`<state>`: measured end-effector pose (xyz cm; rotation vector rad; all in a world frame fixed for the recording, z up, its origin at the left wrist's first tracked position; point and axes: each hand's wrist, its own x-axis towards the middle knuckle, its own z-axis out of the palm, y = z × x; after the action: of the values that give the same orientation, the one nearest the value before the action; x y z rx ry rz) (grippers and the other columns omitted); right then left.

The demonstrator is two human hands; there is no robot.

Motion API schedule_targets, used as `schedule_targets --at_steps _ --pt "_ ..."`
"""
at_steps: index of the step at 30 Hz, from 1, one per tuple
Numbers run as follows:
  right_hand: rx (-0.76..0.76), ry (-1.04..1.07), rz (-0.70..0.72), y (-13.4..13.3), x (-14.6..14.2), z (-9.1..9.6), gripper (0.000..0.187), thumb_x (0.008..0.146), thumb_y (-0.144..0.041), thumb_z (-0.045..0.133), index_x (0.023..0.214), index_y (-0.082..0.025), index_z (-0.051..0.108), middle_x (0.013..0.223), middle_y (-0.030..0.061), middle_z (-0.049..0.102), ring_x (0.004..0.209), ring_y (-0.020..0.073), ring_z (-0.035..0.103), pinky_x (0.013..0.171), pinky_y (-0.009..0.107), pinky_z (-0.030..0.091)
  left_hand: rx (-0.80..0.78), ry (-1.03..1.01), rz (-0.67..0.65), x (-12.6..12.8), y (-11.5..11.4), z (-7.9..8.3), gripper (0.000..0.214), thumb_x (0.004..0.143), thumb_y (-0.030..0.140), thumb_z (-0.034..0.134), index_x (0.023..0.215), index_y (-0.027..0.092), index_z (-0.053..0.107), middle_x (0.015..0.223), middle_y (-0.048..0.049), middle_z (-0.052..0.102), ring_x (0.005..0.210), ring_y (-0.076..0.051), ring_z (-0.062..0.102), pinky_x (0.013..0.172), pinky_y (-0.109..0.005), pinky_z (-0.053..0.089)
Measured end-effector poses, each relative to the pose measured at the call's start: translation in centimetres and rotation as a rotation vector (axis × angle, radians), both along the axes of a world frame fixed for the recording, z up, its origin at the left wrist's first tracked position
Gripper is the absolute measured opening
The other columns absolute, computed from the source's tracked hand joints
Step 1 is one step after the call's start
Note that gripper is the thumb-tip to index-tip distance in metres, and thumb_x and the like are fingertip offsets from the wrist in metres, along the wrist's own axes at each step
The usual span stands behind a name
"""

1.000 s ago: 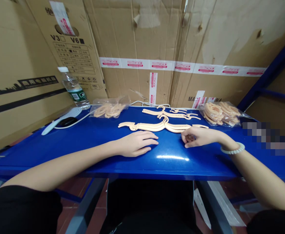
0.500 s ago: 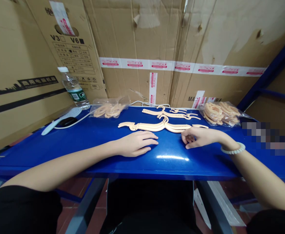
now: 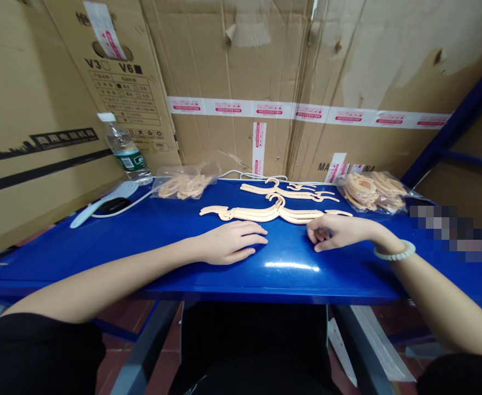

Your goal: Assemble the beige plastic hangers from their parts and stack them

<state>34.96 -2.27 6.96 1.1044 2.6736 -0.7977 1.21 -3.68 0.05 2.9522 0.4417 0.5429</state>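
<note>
My left hand lies flat on the blue table, open, with its fingers stretched out and nothing in it. Just behind it is a cream folding clothes hanger with its hook up the middle. My right hand rests on the table by the hanger's right arm and covers a bit of it. Its fingers curl loosely inward, with nothing visible in them; whether it touches the hanger I cannot tell. Farther back lies a second cream hanger, with a small loose hook piece next to it.
Clear bags of folded cream hangers lie at back left and back right. A water bottle, a pale blue hairbrush and a dark oval object are at left. Cardboard walls the back; a white cable runs along it.
</note>
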Motion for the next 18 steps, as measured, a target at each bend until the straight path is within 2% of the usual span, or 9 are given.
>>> schedule_targets --at_steps 13,18 --pt "0.002 -0.003 0.019 0.18 0.24 -0.22 0.024 0.082 -0.038 0.069 0.091 -0.015 0.068 0.076 0.0026 0.062 0.068 0.0163 0.058 0.063 0.027 0.045 0.003 0.009 0.000 0.04 0.03 -0.05 0.036 0.103 0.028 0.046 0.136 0.020 0.058 0.142 -0.0140 0.060 0.134 -0.029 0.055 0.113 -0.048 0.044" --pt "0.092 0.109 -0.015 0.54 0.62 0.25 0.029 0.087 -0.045 0.066 0.091 -0.016 0.066 0.074 0.0020 0.063 0.064 0.0147 0.056 0.061 0.027 0.043 0.012 0.011 0.002 0.10 0.05 -0.10 0.035 0.103 0.027 0.044 0.135 0.019 0.058 0.142 -0.0141 0.060 0.134 -0.029 0.054 0.113 -0.047 0.044"
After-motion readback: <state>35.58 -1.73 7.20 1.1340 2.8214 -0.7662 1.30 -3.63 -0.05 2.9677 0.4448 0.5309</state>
